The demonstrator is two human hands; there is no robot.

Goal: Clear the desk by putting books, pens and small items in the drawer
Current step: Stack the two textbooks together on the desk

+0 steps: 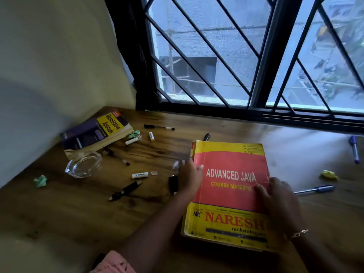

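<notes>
"Starting at the left, how far along was the clearing?"

"Barely begun, by my reading. On the wooden desk [59, 223] a green paper wad [40, 180] lay near the wall. Next came a glass dish [83, 164] touching the Quantitative Aptitude book [96, 133]. Scattered right of those were a white battery [139, 175], a yellow-and-white battery [151, 136], a black marker [159, 127], a black pen [126, 191] and a small black gadget [173, 184] just beside the left hand. No drawer was in view, so I couldn't say anything had gone into one."

"And the book being handled?"

"The Advanced Java book [228, 194] lay flat on the desk, cover up, between both hands. The left hand [190, 175] was at its spine edge, with the thumb on the cover and the fingers curled down along the side. It looked like a grip, though it was blurred. The right hand [275, 196] lay over the opposite edge, its fingers [258, 187] fairly straight across the cover. Whether anything hooked beneath that edge I couldn't tell."

"Anything further right?"

"A blue pen [315, 189] lay just past the right hand, with a yellow paper wad [329, 174] beyond it. A second blue pen [354, 149] lay near the far edge. All of it was left to collect, and this book looked like the first to go."
</notes>
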